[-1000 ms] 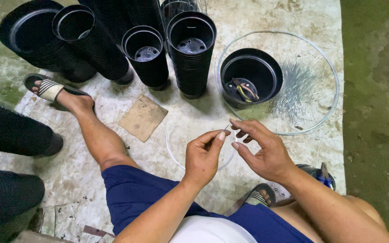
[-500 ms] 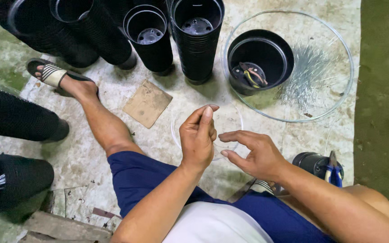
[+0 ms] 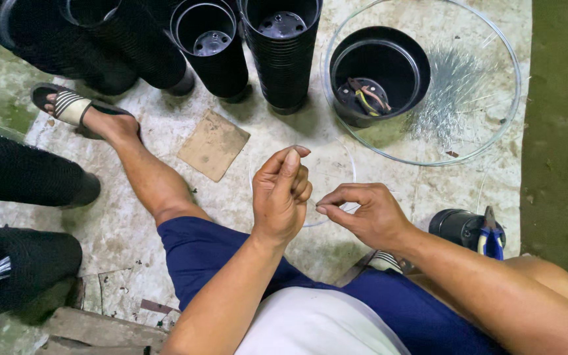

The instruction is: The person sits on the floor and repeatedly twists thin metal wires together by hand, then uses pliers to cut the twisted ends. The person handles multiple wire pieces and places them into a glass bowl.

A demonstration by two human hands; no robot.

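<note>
— Stained concrete floor (image 3: 133, 230), with a pale mat under everything. What are the hands on?

— A small ring of thin clear wire (image 3: 340, 174), held up above the floor between the two hands. The left hand (image 3: 283, 194) has thumb and forefinger pinched together on the ring's upper edge; the right hand (image 3: 366, 213) pinches its lower right side, fingertips closed on the strand.

— Which way does the ring lie?

— Roughly flat, facing the camera, running from the left fingertips down and right to the right fingertips. Both hands touch it, so neither is nearer (the strand is so fine that parts of it vanish against the mat).

— And around them?

— Stacks of black plastic pots (image 3: 281, 52) stand beyond the hands. To their right a single black pot (image 3: 379, 75) sits inside a big wire hoop (image 3: 514, 98), beside a bundle of cut wire pieces (image 3: 448, 98). Blue-handled pliers (image 3: 490, 240) rest by the right forearm, and a square of cardboard (image 3: 213, 144) lies near the left leg.
</note>
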